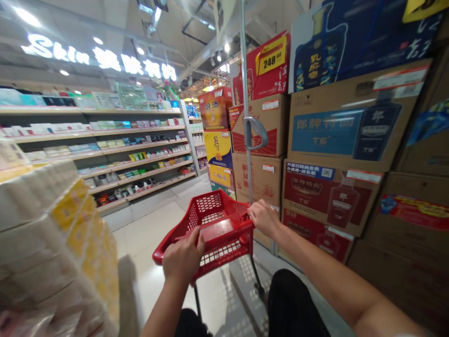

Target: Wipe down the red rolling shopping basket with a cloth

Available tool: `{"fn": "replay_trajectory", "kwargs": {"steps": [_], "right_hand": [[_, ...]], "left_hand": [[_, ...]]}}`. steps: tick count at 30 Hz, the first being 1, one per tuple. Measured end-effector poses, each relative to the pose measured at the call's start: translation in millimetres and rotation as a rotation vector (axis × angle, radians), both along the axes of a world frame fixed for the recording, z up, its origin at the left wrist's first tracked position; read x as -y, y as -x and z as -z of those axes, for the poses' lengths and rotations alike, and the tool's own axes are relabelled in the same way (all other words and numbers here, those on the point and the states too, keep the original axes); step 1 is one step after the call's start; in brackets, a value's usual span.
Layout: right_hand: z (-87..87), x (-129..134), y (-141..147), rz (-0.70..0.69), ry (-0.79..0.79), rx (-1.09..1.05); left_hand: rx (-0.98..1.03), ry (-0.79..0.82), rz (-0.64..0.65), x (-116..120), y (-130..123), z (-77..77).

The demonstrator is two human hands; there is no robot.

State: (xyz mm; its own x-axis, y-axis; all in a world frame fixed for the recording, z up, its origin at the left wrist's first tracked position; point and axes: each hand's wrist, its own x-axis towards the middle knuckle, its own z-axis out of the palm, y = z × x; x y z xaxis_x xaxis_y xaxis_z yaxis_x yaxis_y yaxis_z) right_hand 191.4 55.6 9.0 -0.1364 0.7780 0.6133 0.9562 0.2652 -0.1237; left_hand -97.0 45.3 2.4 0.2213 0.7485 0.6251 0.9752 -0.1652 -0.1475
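A red plastic shopping cart (210, 234) stands in front of me, and no goods show in its basket. My left hand (184, 255) is wrapped round the left part of its handle. At the right end of the cart, my right hand (264, 217) is closed, by the foot of an upright metal pole (243, 75) that has a grey loop handle (256, 133). The fingertips of my right hand are partly hidden, and it seems to hold the cart's right corner or the pole there.
Stacked liquor cartons (324, 124) rise close on the right. Wrapped white and yellow packs (80, 220) are piled at the near left. Long shelves (140, 159) of small boxes line the back left. Pale floor tiles (150, 224) show between them.
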Motion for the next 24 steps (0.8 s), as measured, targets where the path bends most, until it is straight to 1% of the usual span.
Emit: {"fn": "replay_trajectory", "kwargs": {"steps": [1,3,5,7,9,11,13,15,17,18,19,20,21,22,23,24], "right_hand": [[-2.2,5,6,-0.014,-0.006,0.032],[-3.4,13,19,-0.105,-0.019,0.096],[-2.2,17,32,-0.167,-0.024,0.110],[-0.9,18,42,-0.137,-0.010,0.060],[-0.8,15,48,-0.055,0.017,-0.011],[-2.6,12,52,0.000,0.047,-0.085],[-6.1,9,55,-0.030,0.061,-0.189],[-10.3,5,57,-0.145,0.067,-0.363],[-12.1,3,55,-0.282,0.078,-0.596],[-10.2,4,53,-0.334,0.079,-0.711],[-5.3,9,49,-0.362,0.067,-0.811],[3.3,18,43,-0.361,0.043,-0.883],[16.1,32,34,-0.334,0.017,-0.919],[32.8,52,25,-0.272,-0.006,-0.915],[52.7,76,14,-0.189,0.004,-0.860],[74.5,104,2,-0.112,0.058,-0.724]], "left_hand": [[-0.002,-0.004,0.009,-1,0,0.9],[-0.005,-0.013,0.012,-3,1,3.5],[-0.015,-0.011,0.001,-6,2,5.7],[-0.022,0.007,-0.014,-7,1,5.0],[-0.012,0.023,0.012,-7,-7,-0.5],[0.002,0.013,0.109,-6,-23,-9.5],[-0.005,0.006,0.250,-6,-44,-18.4],[-0.042,0.040,0.383,-9,-66,-23.2],[-0.084,0.110,0.497,-16,-84,-23.2],[-0.096,0.149,0.537,-19,-90,-22.0],[-0.100,0.183,0.560,-23,-94,-20.5],[-0.097,0.213,0.564,-26,-97,-19.0],[-0.089,0.235,0.554,-29,-98,-17.7],[-0.081,0.249,0.540,-32,-98,-16.8],[-0.073,0.256,0.525,-34,-97,-16.1],[-0.065,0.257,0.517,-36,-96,-15.6]]}}
